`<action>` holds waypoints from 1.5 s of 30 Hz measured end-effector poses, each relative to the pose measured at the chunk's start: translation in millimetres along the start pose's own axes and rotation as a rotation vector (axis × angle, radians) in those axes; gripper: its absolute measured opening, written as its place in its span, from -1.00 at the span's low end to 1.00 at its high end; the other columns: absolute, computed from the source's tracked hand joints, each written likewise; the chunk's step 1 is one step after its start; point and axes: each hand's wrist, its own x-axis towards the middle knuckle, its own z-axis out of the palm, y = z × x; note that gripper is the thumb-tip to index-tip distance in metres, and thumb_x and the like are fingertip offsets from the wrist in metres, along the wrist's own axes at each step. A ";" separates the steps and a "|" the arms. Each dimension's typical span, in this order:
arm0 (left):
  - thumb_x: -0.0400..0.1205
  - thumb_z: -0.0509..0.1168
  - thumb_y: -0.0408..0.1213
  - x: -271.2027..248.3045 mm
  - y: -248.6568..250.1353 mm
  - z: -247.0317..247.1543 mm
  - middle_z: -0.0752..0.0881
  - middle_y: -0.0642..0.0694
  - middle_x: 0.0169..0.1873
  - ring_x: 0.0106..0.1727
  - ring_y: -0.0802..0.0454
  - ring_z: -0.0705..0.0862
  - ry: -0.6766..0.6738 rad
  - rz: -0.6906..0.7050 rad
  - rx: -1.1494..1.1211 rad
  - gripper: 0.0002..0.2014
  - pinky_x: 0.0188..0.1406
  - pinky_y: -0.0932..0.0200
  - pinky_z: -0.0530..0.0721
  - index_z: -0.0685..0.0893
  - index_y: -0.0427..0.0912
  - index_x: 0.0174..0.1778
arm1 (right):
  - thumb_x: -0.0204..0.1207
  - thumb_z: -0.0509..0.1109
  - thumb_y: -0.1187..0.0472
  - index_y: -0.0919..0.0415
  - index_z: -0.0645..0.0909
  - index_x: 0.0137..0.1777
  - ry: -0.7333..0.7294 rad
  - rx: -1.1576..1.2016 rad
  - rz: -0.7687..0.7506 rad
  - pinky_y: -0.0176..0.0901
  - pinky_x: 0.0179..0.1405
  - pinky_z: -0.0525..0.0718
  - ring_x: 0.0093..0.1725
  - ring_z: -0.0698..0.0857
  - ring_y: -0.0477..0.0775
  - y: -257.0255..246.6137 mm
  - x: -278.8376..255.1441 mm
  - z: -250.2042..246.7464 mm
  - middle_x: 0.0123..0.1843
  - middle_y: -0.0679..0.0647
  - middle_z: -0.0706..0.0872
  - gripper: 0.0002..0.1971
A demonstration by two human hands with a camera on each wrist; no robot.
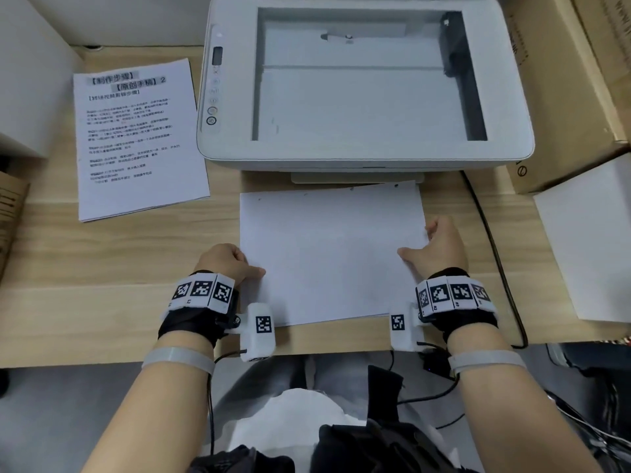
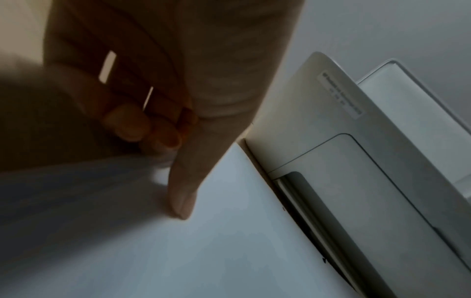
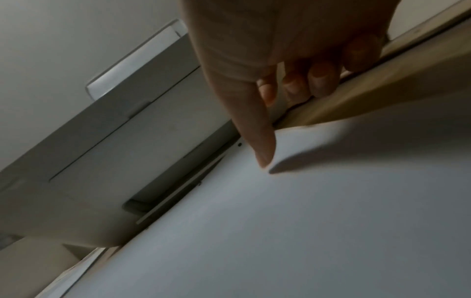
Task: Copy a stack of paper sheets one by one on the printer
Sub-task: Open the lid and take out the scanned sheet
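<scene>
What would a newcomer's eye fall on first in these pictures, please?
Probably the white printer at the top centre of the wooden desk, its scanner glass bare and uncovered. Just in front of it, the left hand and right hand pinch the side edges of a blank sheet on a pile. A printed page lies to the printer's left.

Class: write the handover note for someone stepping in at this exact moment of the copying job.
Left hand: grip pinches the left edge of the blank-side-up sheets on the desk.
Right hand: grip pinches the right edge, thumb on top.
Printer: lid open, scanner glass bare.
Printed sheets lie face up left of the printer.
Done: how many copies, cannot tell.
Left: place a sheet on the glass, close the lid, copy, repeat.
</scene>
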 end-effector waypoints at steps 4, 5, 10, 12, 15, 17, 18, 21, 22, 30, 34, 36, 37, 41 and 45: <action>0.41 0.54 -0.08 2.8 -5.4 -14.0 0.65 -0.09 -0.49 -0.44 -0.04 0.59 0.047 0.017 -0.141 -0.62 -0.41 0.19 0.49 0.45 -0.14 -0.41 | 0.43 0.46 0.09 0.12 0.41 0.04 0.018 0.120 -0.061 -0.16 -0.12 0.41 -0.07 0.50 0.08 -45.1 -4.3 12.0 0.00 0.00 0.50 -0.69; 0.46 0.50 -0.09 3.3 -7.7 -21.0 0.64 -0.10 -0.52 -0.46 -0.04 0.58 0.084 0.020 -0.212 -0.65 -0.43 0.19 0.48 0.46 -0.15 -0.40 | 0.45 0.44 0.10 0.11 0.42 -0.03 -0.014 0.157 -0.077 -0.17 -0.11 0.42 -0.08 0.52 0.08 -58.7 -5.6 19.4 -0.05 0.01 0.52 -0.75; 0.56 0.38 -0.16 22.5 -36.8 -67.7 0.64 -0.06 -0.52 -0.35 -0.09 0.63 0.280 0.057 -0.353 -0.71 -0.19 0.08 0.54 0.49 -0.10 -0.44 | 0.50 0.41 0.14 -0.04 0.42 -0.38 -0.315 0.111 -0.199 -0.31 -0.15 0.39 -0.15 0.53 -0.01 -131.8 -15.5 78.3 -0.34 -0.17 0.48 -0.73; 0.58 0.36 -0.20 29.8 -46.2 -88.2 0.66 -0.01 -0.43 -0.31 -0.07 0.66 0.346 0.038 -0.358 -0.80 -0.12 0.12 0.58 0.55 -0.08 -0.35 | 0.50 0.38 0.15 -0.02 0.46 -0.37 -0.414 0.058 -0.275 -0.31 -0.13 0.40 -0.13 0.55 -0.01 -164.2 -23.4 103.1 -0.33 -0.16 0.53 -0.76; 0.59 0.36 -0.24 43.0 -61.1 -120.6 0.68 0.02 -0.22 -0.06 -0.10 0.67 0.492 0.001 -0.405 -0.89 -0.04 0.19 0.52 0.61 -0.11 -0.01 | 0.50 0.34 0.22 0.10 0.61 -0.03 -0.532 0.038 -0.356 -0.27 0.03 0.45 0.03 0.58 0.01 -209.1 -33.3 136.7 -0.05 0.00 0.64 -0.92; 0.59 0.37 -0.24 57.2 -74.1 -141.1 0.70 -0.13 0.08 0.16 -0.15 0.64 0.563 -0.035 -0.445 -0.68 0.13 0.15 0.49 0.58 -0.21 0.24 | 0.52 0.34 0.22 0.15 0.52 0.25 -0.589 0.016 -0.381 -0.21 0.18 0.44 0.19 0.55 0.05 -235.8 -37.8 153.4 0.15 0.06 0.56 -0.70; 0.59 0.37 -0.23 64.5 -79.8 -150.9 0.66 -0.18 0.22 0.25 -0.15 0.61 0.571 -0.064 -0.448 -0.58 0.22 0.14 0.47 0.53 -0.25 0.35 | 0.53 0.34 0.22 0.15 0.45 0.35 -0.599 -0.002 -0.399 -0.18 0.26 0.42 0.28 0.52 0.09 -247.2 -38.8 160.2 0.23 0.09 0.50 -0.62; 0.60 0.38 -0.18 87.8 -90.4 -172.6 0.54 -0.21 0.41 0.40 -0.15 0.52 0.536 -0.130 -0.458 -0.40 0.36 0.10 0.40 0.37 -0.29 0.51 | 0.54 0.35 0.23 0.18 0.30 0.52 -0.579 -0.080 -0.460 -0.19 0.42 0.29 0.47 0.37 0.13 -273.0 -38.0 173.7 0.48 0.13 0.33 -0.44; 0.59 0.40 -0.17 94.3 -92.1 -177.5 0.52 -0.22 0.42 0.41 -0.16 0.51 0.514 -0.137 -0.464 -0.37 0.39 0.08 0.41 0.34 -0.29 0.53 | 0.54 0.35 0.22 0.17 0.27 0.55 -0.572 -0.108 -0.468 -0.22 0.44 0.26 0.51 0.33 0.12 -278.9 -37.1 176.6 0.54 0.12 0.27 -0.41; 0.52 0.47 -0.36 108.4 -90.1 -191.7 0.64 -0.15 0.06 0.14 -0.10 0.62 0.390 -0.169 -0.438 -0.56 0.14 0.12 0.51 0.55 -0.28 0.30 | 0.57 0.30 0.20 0.17 0.30 0.56 -0.548 -0.272 -0.486 -0.18 0.50 0.16 0.61 0.08 0.13 -288.5 -30.6 185.8 0.64 0.09 0.06 -0.44; 0.53 0.46 -0.39 104.6 -87.4 -195.6 0.62 -0.09 -0.11 0.02 -0.04 0.59 0.376 -0.155 -0.443 -0.73 0.05 0.17 0.51 0.56 -0.16 0.07 | 0.56 0.32 0.21 0.19 0.34 0.54 -0.537 -0.270 -0.502 -0.22 0.48 0.17 0.60 0.10 0.13 -285.4 -29.9 186.2 0.64 0.10 0.08 -0.46; 0.53 0.46 -0.38 100.8 -87.0 -196.8 0.62 -0.09 -0.07 -0.04 0.00 0.57 0.386 -0.155 -0.447 -0.77 -0.02 0.20 0.50 0.56 -0.16 0.02 | 0.56 0.32 0.21 0.18 0.34 0.54 -0.534 -0.267 -0.504 -0.23 0.48 0.16 0.60 0.09 0.12 -284.4 -29.9 187.2 0.64 0.09 0.08 -0.46; 0.53 0.46 -0.37 98.6 -86.9 -197.1 0.64 -0.08 -0.09 -0.06 0.01 0.57 0.397 -0.160 -0.443 -0.79 -0.05 0.20 0.49 0.58 -0.16 0.00 | 0.56 0.32 0.21 0.17 0.34 0.54 -0.530 -0.271 -0.508 -0.23 0.48 0.15 0.61 0.09 0.13 -284.0 -30.1 187.7 0.64 0.10 0.08 -0.46; 0.51 0.47 -0.36 92.7 -86.3 -195.7 0.64 -0.03 -0.26 -0.12 0.00 0.59 0.432 -0.180 -0.424 -0.85 -0.06 0.16 0.56 0.61 -0.13 -0.15 | 0.56 0.31 0.21 0.17 0.32 0.55 -0.529 -0.295 -0.522 -0.22 0.50 0.13 0.61 0.09 0.13 -281.5 -30.6 188.0 0.65 0.10 0.07 -0.45; 0.52 0.47 -0.31 87.4 -83.2 -194.7 0.67 -0.10 -0.14 -0.16 -0.02 0.60 0.507 -0.210 -0.411 -0.90 -0.12 0.20 0.54 0.65 -0.14 -0.16 | 0.57 0.30 0.21 0.15 0.29 0.57 -0.535 -0.320 -0.542 -0.20 0.50 0.14 0.61 0.08 0.13 -280.5 -31.8 187.1 0.66 0.10 0.03 -0.44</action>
